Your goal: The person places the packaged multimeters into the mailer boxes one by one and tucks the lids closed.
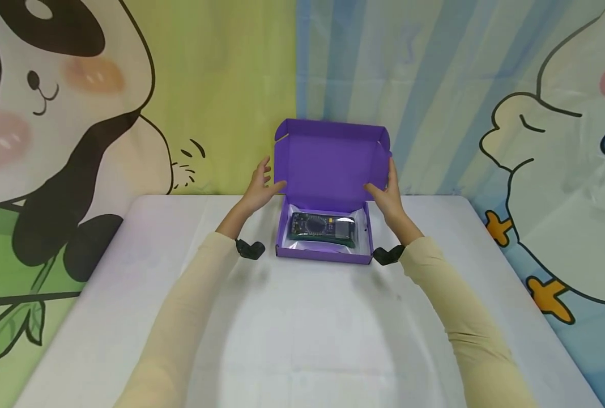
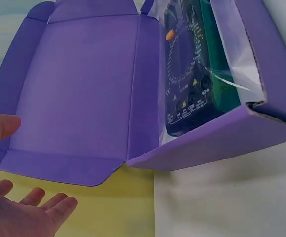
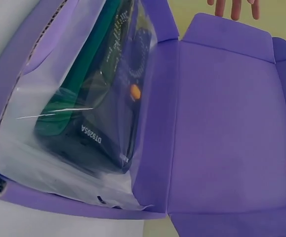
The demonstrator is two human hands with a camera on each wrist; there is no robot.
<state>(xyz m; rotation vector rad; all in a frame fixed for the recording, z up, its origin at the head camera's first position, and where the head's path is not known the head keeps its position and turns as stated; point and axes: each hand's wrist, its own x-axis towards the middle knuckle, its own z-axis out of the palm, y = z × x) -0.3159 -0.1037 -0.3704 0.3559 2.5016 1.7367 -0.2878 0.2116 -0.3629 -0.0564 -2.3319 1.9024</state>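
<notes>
Lid-handling step, by the look of it: left hand (image 1: 258,184) and right hand (image 1: 388,192), fingers relaxed and spread, flanking raised lid (image 1: 331,161) of purple box (image 1: 323,254), bagged multimeter (image 1: 323,228) lying between wrists; next, probably even pressure on both lid edges.

A white table (image 1: 302,340) is filling the near and middle scene, reaching to the far wall. A purple box (image 1: 328,195) is sitting directly on it, toward the far edge at centre, its lid standing open.
</notes>
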